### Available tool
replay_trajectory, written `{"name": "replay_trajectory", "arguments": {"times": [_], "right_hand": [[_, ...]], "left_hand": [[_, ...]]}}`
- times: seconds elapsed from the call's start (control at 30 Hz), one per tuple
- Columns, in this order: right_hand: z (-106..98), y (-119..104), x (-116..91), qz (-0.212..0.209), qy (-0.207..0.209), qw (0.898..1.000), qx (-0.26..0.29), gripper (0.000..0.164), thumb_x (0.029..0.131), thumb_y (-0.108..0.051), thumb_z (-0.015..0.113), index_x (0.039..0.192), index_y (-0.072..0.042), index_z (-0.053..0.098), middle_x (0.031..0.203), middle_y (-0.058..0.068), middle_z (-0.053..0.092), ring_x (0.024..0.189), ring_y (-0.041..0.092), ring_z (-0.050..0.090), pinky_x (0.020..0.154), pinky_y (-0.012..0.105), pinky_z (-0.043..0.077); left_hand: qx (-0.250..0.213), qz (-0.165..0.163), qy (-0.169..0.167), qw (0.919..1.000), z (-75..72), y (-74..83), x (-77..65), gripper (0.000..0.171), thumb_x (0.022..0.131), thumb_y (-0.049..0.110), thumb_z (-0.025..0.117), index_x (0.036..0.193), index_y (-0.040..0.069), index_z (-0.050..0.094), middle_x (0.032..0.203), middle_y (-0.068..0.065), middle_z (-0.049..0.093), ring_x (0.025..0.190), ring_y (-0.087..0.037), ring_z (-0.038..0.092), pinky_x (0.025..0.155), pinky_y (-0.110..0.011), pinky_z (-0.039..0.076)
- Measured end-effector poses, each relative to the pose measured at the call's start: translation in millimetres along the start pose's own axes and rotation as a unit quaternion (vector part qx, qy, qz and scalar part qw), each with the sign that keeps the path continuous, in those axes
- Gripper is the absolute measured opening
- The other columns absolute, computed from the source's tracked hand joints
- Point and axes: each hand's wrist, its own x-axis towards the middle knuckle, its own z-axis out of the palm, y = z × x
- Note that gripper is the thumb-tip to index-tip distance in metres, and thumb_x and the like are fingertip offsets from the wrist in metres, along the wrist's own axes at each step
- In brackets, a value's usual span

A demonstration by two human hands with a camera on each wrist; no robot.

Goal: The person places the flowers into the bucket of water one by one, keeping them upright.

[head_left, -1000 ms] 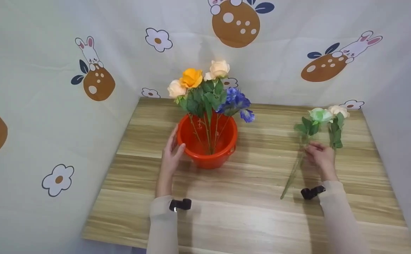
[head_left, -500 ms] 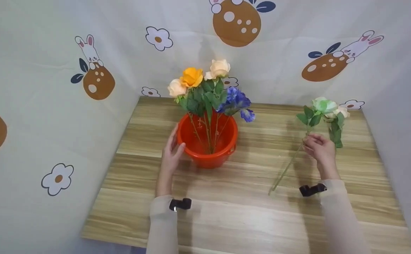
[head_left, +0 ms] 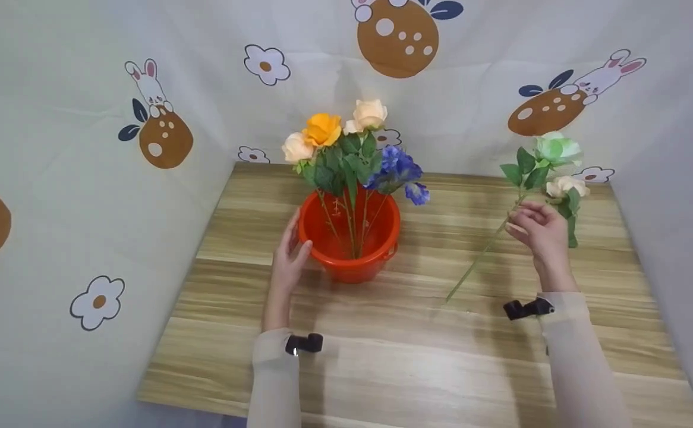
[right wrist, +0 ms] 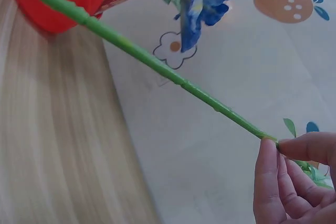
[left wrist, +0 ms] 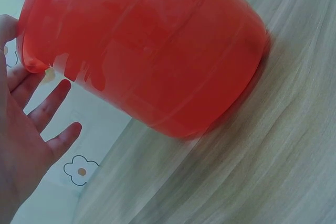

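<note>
My right hand (head_left: pixel 542 235) pinches the stem of a pale green artificial rose (head_left: pixel 557 148) between thumb and fingertips. Its bloom points up and away, and the bare stem (right wrist: pixel 157 64) slants down to the left above the table. On the left, my left hand (head_left: pixel 290 261) rests against the side and rim of an orange-red bucket (left wrist: pixel 157 51), its fingers extended and spread. Standing in the bucket are an orange rose (head_left: pixel 323 129), two cream roses (head_left: pixel 370 115) and a blue-purple iris (head_left: pixel 397 169).
Another cream rose (head_left: pixel 566 187) lies at the back right of the wooden table (head_left: pixel 382 356), partly behind my right hand. A printed cloth (head_left: pixel 471 89) with rabbits and flowers hangs round the table's back and sides.
My right hand has raised the green rose from beside the cream one, moving farther back. The stem's lower end has swung left and up in view. My left hand and the bucket stay put.
</note>
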Motion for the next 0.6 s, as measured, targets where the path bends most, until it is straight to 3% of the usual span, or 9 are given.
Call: {"name": "replay_trajectory", "arguments": {"times": [0.37, 0.6], "right_hand": [[31, -26, -4, -0.047, -0.017, 0.998, 0.033, 0.022, 0.088, 0.01, 0.066, 0.104, -0.002, 0.058, 0.081, 0.001, 0.067, 0.071, 0.012, 0.071, 0.063, 0.026, 0.062], [54, -38, -5, -0.07, -0.031, 0.996, 0.044, 0.021, 0.088, 0.008, 0.068, 0.104, -0.002, 0.058, 0.082, 0.001, 0.065, 0.072, 0.012, 0.07, 0.064, 0.025, 0.062]], "left_hand": [[-0.008, 0.008, 0.003, 0.9999, 0.5, -0.5, -1.3, 0.063, 0.094, -0.014, 0.049, 0.153, -0.005, 0.03, 0.161, -0.022, 0.029, 0.148, -0.038, 0.033, 0.123, -0.038, 0.03], [-0.001, -0.008, -0.003, 1.0, 0.1, 2.9, -1.7, 0.063, 0.096, -0.006, 0.052, 0.154, -0.005, 0.028, 0.163, -0.021, 0.027, 0.149, -0.037, 0.032, 0.124, -0.047, 0.026]]}}
